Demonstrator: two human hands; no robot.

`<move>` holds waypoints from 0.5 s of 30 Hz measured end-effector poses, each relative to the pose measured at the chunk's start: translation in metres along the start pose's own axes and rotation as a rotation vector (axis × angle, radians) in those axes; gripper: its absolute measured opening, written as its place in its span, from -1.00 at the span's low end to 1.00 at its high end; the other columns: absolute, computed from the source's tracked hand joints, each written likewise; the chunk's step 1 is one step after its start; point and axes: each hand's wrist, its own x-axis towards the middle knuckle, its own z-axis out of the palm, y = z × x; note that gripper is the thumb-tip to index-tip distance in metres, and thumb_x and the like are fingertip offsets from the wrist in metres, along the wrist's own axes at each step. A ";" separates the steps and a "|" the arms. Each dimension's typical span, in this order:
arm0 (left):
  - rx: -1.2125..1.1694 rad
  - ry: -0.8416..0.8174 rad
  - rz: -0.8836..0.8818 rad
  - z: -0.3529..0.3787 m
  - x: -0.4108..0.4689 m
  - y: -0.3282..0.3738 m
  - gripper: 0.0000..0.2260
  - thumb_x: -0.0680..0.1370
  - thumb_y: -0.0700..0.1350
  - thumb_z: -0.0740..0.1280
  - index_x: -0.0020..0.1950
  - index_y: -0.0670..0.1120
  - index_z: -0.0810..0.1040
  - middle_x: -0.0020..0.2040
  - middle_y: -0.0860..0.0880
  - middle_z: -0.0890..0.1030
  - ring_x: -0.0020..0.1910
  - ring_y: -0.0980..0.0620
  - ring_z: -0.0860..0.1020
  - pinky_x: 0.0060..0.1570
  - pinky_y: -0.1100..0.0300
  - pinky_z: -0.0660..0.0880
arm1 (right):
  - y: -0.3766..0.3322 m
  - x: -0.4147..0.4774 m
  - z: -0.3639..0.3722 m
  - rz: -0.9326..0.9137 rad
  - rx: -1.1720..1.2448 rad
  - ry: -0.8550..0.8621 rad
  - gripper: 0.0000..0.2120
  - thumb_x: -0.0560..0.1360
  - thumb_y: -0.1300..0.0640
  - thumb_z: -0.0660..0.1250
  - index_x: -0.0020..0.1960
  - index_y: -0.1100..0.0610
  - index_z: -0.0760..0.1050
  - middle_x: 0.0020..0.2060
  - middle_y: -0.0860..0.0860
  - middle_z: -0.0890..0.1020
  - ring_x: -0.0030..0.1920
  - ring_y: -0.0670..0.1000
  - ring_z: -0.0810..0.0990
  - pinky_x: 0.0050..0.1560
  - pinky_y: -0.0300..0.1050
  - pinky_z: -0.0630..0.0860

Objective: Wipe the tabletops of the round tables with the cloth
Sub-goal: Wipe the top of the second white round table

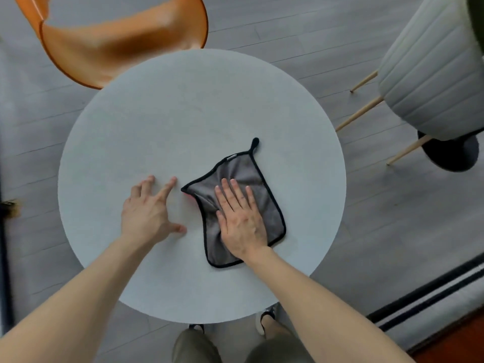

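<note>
A round pale grey table fills the middle of the view. A grey cloth with black edging and a black hanging loop lies flat on its right half. My right hand presses flat on the cloth with straight fingers. My left hand rests on the bare tabletop just left of the cloth, fingers spread, not touching the cloth.
An orange chair stands against the table's far left edge. A pale grey padded chair with wooden legs is at the right, clear of the table. Grey plank floor surrounds the table. My legs and shoes are at the near edge.
</note>
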 end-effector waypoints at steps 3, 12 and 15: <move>0.020 -0.002 0.005 -0.004 -0.002 0.007 0.25 0.11 0.45 0.62 0.66 0.27 0.04 0.62 -0.15 0.16 0.53 -0.24 0.21 0.40 -0.14 0.39 | -0.002 -0.030 0.004 0.046 -0.007 0.006 -0.41 0.80 -0.03 0.05 0.79 0.08 0.05 0.79 0.02 -0.03 0.78 0.02 -0.12 0.75 0.23 0.02; 0.205 -0.033 0.318 -0.015 0.010 0.011 0.45 0.08 0.47 0.63 0.68 0.07 -0.18 0.68 -0.13 -0.16 0.69 -0.22 -0.11 0.59 -0.23 0.17 | -0.023 -0.091 0.012 0.543 0.004 0.149 -0.41 0.79 -0.03 0.04 0.78 0.08 0.09 0.78 0.01 0.04 0.78 0.03 -0.05 0.74 0.25 0.06; 0.456 -0.058 0.566 -0.024 0.020 0.032 0.53 0.09 0.43 0.66 0.67 0.13 -0.40 0.69 -0.13 -0.31 0.70 -0.22 -0.24 0.63 -0.25 0.03 | -0.033 -0.110 0.015 0.694 0.003 0.171 -0.41 0.79 -0.03 0.02 0.79 0.07 0.06 0.78 0.00 0.02 0.78 0.03 -0.07 0.74 0.24 0.08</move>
